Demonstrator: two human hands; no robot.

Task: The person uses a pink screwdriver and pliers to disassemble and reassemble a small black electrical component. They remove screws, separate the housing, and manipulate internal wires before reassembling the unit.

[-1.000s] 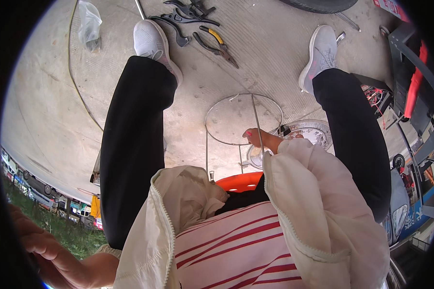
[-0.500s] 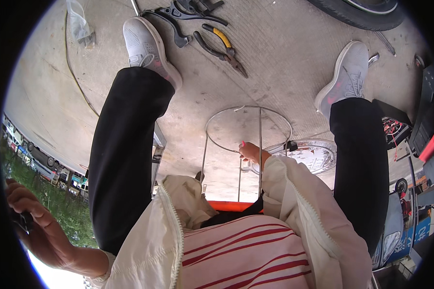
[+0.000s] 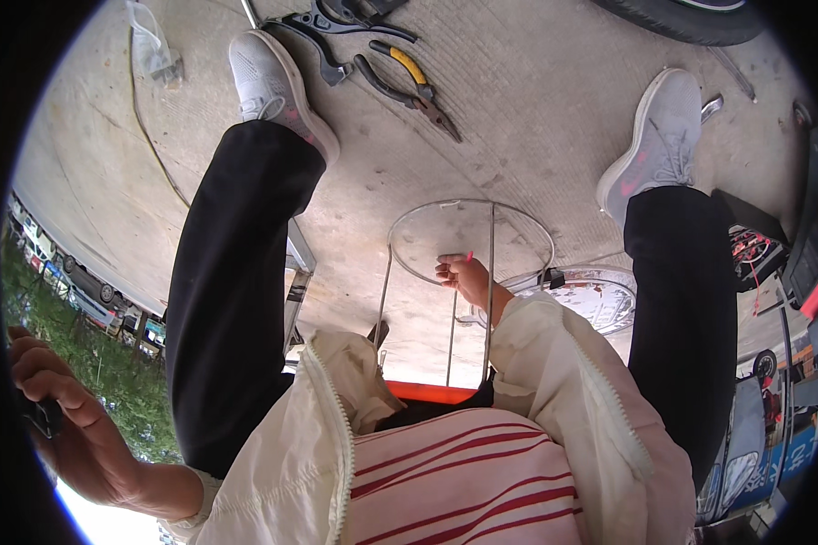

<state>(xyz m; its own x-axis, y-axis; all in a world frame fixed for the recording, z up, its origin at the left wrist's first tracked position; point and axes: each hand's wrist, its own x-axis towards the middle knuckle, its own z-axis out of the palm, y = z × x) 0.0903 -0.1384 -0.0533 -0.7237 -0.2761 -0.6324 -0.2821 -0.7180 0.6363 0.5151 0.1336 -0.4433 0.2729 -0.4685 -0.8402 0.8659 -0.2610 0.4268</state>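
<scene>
My left hand (image 3: 68, 413) is closed round a small black object (image 3: 44, 411) at the lower left edge, partly out of sight. My right hand (image 3: 463, 280) is between my legs, inside the outline of a thin metal ring frame with rods (image 3: 534, 218); its fingers are curled, with a small grey and pink bit at their tips that I cannot make out. An orange seat edge (image 3: 432, 391) shows beneath me. A round silver metal piece (image 3: 586, 300) lies right of that hand.
Yellow-black pliers (image 3: 409, 82), black lever parts (image 3: 323, 50), a clear bag (image 3: 154, 45), a cord (image 3: 141, 123), wrenches (image 3: 732, 73) and a tire (image 3: 677, 23) lie on the concrete floor (image 3: 482, 109). Dark machinery (image 3: 800, 227) stands right; trees and cars show left.
My right leg and foot have moved right and down in view. My right hand has dipped and shifted slightly left. The black object in my left hand has come further into view.
</scene>
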